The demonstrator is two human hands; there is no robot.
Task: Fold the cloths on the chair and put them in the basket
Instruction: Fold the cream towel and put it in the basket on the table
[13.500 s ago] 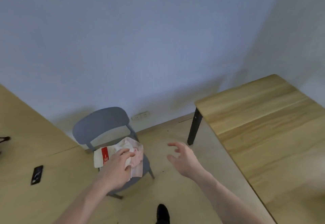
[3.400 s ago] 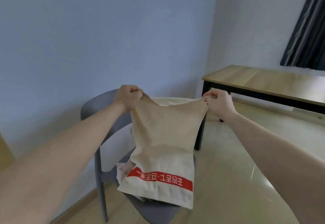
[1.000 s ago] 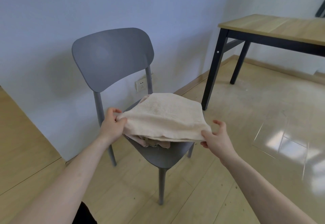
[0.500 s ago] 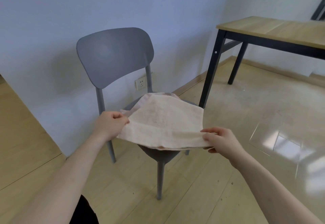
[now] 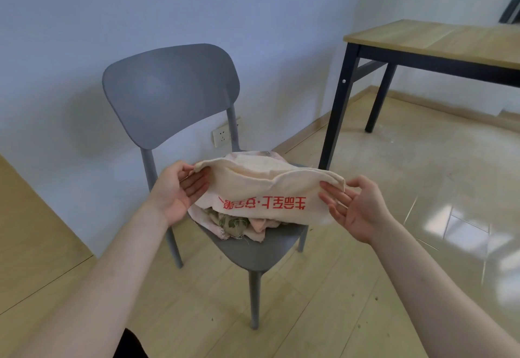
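You held the cloth (image 5: pixel 261 189) between both hands, above the chair (image 5: pixel 174 93) seat. Your left hand (image 5: pixel 177 189) was palm up at the cloth's left end, fingers nearly straight under the fabric and the thumb laid over its top edge, so the edge was pinched between thumb and fingers. Your right hand (image 5: pixel 357 206) was at the right end, palm turned toward you, fingers fairly straight under the corner; whether its thumb clamped the edge could not be told, as the fabric hid it. The cloth was cream, doubled over, and sagged between your hands with a band of red print facing you, upside down, nearer your right hand. Its lower part drooped onto the pile (image 5: pixel 239 222) of other cloths, which lay on the seat just below and between your hands: a leaf-patterned piece under your left fingers' side and a pale pink one toward the middle. Beyond your right hand stood a table (image 5: pixel 439 40) with black legs, well apart from the chair. Beyond your left hand, behind the chair's post, a socket (image 5: pixel 221 137) sat low in the wall.
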